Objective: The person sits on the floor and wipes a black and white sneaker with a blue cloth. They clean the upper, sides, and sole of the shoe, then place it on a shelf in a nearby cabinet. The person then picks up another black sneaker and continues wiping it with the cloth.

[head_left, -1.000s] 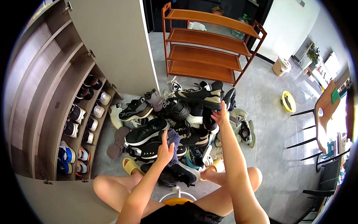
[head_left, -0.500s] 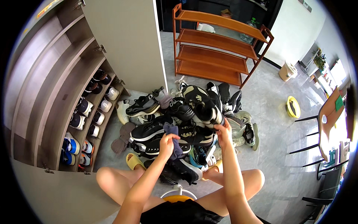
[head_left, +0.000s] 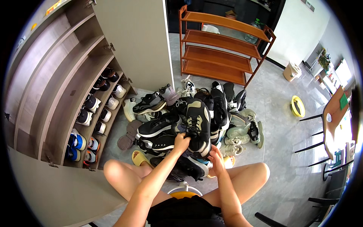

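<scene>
Black and beige, the sneaker [head_left: 196, 126] stands toe-up at the near edge of the shoe pile [head_left: 189, 121], directly in front of the seated person's knees. The left hand [head_left: 181, 140] closes on its laced upper at the heel end, while the right hand [head_left: 216, 157] curls under the sole's lower end, so both hands grip the one shoe. To lift it cleanly, I judge the right hand should bear the weight from beneath while the left steadies the top, drawing it straight up so the laces do not snag the black trainer [head_left: 159, 130] lying just beside it on the left. One wooden rack [head_left: 223, 45] with four bare shelves stands behind the pile. One open cabinet [head_left: 56, 94] is at the left, where about ten shoes sit in its lower compartments; its upper compartments hold none that I can see. The pile itself holds well over a dozen shoes, too tangled for an exact count. One yellow slipper [head_left: 140, 158] lies by the left knee, and one yellow bowl [head_left: 297, 106] sits on the floor well apart at the right.
</scene>
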Available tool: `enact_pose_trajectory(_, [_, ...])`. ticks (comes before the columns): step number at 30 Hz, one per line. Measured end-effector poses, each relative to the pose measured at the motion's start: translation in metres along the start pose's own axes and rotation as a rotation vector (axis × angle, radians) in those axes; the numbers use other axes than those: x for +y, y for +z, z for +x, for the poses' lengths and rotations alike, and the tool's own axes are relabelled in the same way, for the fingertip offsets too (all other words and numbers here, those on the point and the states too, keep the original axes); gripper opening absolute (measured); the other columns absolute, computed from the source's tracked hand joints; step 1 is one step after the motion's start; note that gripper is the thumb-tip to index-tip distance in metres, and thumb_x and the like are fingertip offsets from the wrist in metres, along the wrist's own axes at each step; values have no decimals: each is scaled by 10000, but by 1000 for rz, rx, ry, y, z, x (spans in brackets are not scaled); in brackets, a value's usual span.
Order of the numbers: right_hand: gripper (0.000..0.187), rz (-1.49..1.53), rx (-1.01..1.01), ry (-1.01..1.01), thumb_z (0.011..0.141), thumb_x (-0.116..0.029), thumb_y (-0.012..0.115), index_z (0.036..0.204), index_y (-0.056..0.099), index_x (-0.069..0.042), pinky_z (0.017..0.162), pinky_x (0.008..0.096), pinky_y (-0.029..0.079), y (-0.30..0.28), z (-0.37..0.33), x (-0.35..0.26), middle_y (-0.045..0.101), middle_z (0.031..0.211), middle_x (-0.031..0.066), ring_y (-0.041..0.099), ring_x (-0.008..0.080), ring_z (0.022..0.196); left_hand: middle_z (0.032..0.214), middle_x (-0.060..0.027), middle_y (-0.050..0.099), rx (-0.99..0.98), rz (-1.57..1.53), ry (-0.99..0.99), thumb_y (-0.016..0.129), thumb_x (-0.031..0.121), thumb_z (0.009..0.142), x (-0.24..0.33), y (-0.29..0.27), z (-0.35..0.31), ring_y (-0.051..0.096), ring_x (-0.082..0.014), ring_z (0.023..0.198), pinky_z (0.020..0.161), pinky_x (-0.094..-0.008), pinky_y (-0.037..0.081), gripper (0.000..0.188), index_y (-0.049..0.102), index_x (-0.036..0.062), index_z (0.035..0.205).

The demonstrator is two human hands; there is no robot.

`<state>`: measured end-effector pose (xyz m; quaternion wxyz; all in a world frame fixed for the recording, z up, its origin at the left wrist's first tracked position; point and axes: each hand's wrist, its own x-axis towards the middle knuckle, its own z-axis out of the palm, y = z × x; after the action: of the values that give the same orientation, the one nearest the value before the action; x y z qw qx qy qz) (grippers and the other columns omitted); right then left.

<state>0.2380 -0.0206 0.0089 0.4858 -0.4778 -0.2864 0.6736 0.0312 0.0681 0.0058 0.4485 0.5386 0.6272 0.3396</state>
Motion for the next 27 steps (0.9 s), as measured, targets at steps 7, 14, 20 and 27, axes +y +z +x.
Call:
enact_pose_trajectory(7, [740, -550, -28, -187, 722, -173, 816, 1314, 437, 56, 908, 314, 472, 36, 25, -36, 641, 1150, 123, 606, 190, 1023, 1164, -310, 515, 181, 152, 301, 615, 32, 707, 32, -7, -45, 513, -474, 1107, 948, -437, 441, 367, 621, -120, 1041])
enact_pose_trajectory(14, [441, -821, 63, -48, 671, -166, 736, 1063, 648, 16, 834, 379, 502, 40, 48, -104, 702, 948, 190, 678, 304, 931, 1122, -284, 581, -143, 289, 315, 752, 545, 730, 83, -84, -42, 572, -395, 1106, 975, -414, 444, 627, 709, 42, 1101])
enact_pose_trajectory(20, [417, -1420, 196, -365, 663, -249, 713, 1049, 692, -94, 790, 431, 518, 63, 52, -178, 687, 891, 183, 665, 353, 871, 1192, -252, 570, 318, 405, 807, 532, 102, 939, 107, -154, 4, 604, -395, 1034, 865, -435, 497, 553, 343, 81, 1459])
enact_pose_trajectory(27, [419, -1465, 247, -596, 608, -191, 669, 1000, 701, -47, 829, 405, 495, 90, 58, -147, 684, 870, 166, 635, 319, 906, 1204, -179, 587, 642, 543, 798, 625, 81, 844, 108, -129, 42, 594, -371, 1020, 868, -433, 496, 488, 483, 56, 1310])
